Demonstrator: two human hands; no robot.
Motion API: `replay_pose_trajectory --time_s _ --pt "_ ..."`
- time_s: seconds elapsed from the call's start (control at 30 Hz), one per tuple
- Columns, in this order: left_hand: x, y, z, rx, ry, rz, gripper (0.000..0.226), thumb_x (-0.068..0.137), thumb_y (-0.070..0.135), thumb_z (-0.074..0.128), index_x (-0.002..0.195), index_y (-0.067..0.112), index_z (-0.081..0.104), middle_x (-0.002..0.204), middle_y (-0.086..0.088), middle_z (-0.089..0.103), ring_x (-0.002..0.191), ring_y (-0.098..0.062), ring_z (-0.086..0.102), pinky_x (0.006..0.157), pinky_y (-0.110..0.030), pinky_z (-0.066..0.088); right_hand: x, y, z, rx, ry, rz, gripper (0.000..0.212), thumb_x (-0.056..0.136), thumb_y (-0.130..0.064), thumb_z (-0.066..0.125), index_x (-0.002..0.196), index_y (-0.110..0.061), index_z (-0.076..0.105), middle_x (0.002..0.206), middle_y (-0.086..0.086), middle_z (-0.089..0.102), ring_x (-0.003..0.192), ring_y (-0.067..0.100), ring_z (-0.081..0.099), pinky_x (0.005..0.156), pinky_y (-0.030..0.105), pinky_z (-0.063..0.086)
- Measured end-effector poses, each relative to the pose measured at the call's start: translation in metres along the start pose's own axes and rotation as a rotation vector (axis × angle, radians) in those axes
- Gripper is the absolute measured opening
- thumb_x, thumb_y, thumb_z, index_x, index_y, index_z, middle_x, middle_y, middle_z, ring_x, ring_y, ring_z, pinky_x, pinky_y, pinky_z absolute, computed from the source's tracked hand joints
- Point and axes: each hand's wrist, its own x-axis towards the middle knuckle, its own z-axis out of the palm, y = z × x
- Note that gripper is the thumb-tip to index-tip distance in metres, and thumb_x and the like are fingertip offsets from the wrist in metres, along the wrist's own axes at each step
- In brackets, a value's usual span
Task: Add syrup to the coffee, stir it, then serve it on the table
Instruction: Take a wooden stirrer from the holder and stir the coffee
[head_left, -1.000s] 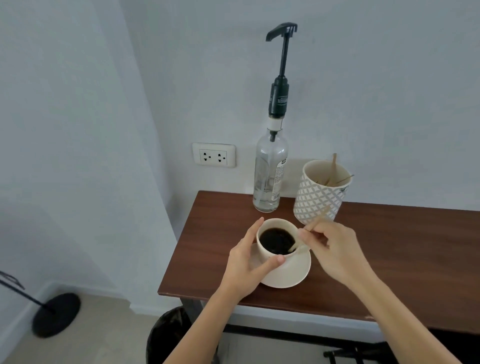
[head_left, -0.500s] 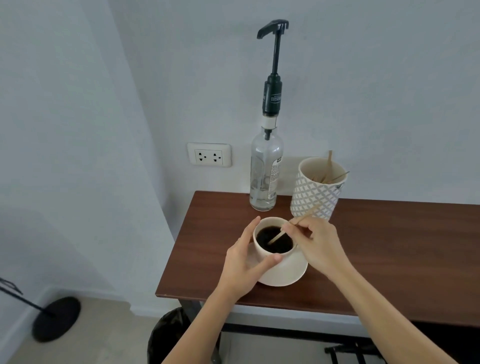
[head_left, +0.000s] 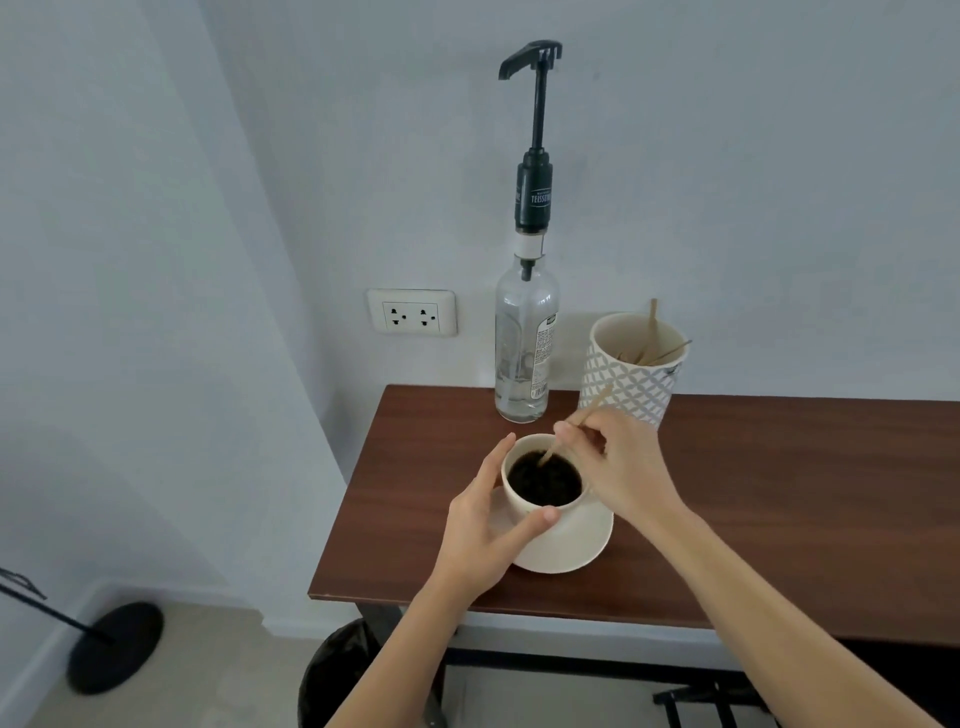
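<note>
A cream cup (head_left: 558, 519) of black coffee (head_left: 544, 480) stands on a cream saucer (head_left: 576, 553) near the left end of the dark wooden table (head_left: 779, 493). My left hand (head_left: 485, 525) wraps the cup's left side, thumb on its front wall. My right hand (head_left: 621, 467) pinches a thin wooden stir stick (head_left: 576, 423) whose lower end dips into the coffee at the far rim. Behind the cup, against the wall, stands a clear syrup bottle (head_left: 524, 353) with a tall black pump (head_left: 537, 130).
A white patterned holder (head_left: 631, 376) with several wooden sticks stands right of the bottle. A wall socket (head_left: 413, 313) sits left of it. Below the table's left edge are a black bin (head_left: 337, 675) and a black stand base (head_left: 114, 647) on the floor.
The stick's tip has moved from the cup's right side across the coffee to its far rim. My right hand shifted slightly left and up. My left hand stayed on the cup.
</note>
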Motion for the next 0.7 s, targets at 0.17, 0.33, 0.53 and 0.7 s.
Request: replay_pose_trajectory --time_s 0.17,0.33,0.53,0.7 --pt "0.001 0.003 -0.001 0.008 0.000 0.000 0.080 0.079 0.051 0.077 0.145 0.048 0.031 0.141 0.021 0.057 0.134 0.004 0.049 0.112 -0.022 0.041 -0.010 0.004 -0.029 -0.133 -0.056 0.048 0.025 0.091 -0.024 0.064 0.071 -0.010 0.069 0.063 -0.008 0.060 0.059 0.009 0.052 0.061 0.021 0.040" --pt "0.000 -0.001 0.000 0.001 -0.002 0.013 0.084 0.082 0.045 0.078 0.152 0.034 0.033 0.138 0.017 0.061 0.131 0.002 0.054 0.110 -0.023 0.043 -0.013 -0.009 -0.003 0.090 -0.117 0.053 0.022 0.091 -0.023 0.065 0.073 -0.012 0.072 0.066 0.002 0.067 0.066 0.011 0.055 0.059 0.018 0.038" --pt "0.000 0.002 0.000 0.004 0.011 0.010 0.080 0.080 0.046 0.079 0.145 0.047 0.033 0.138 0.022 0.059 0.133 0.005 0.050 0.109 -0.017 0.041 -0.007 0.011 -0.012 -0.119 0.097 0.031 0.023 0.090 -0.026 0.064 0.072 -0.013 0.069 0.063 -0.006 0.059 0.059 0.010 0.054 0.062 0.029 0.047" --pt "0.000 0.001 0.000 -0.006 0.000 0.016 0.082 0.081 0.048 0.077 0.150 0.038 0.033 0.139 0.017 0.059 0.132 0.001 0.053 0.112 -0.028 0.044 -0.022 -0.004 -0.011 -0.026 -0.052 0.060 0.027 0.091 -0.025 0.063 0.066 -0.015 0.064 0.058 -0.003 0.058 0.055 0.010 0.048 0.055 0.016 0.033"
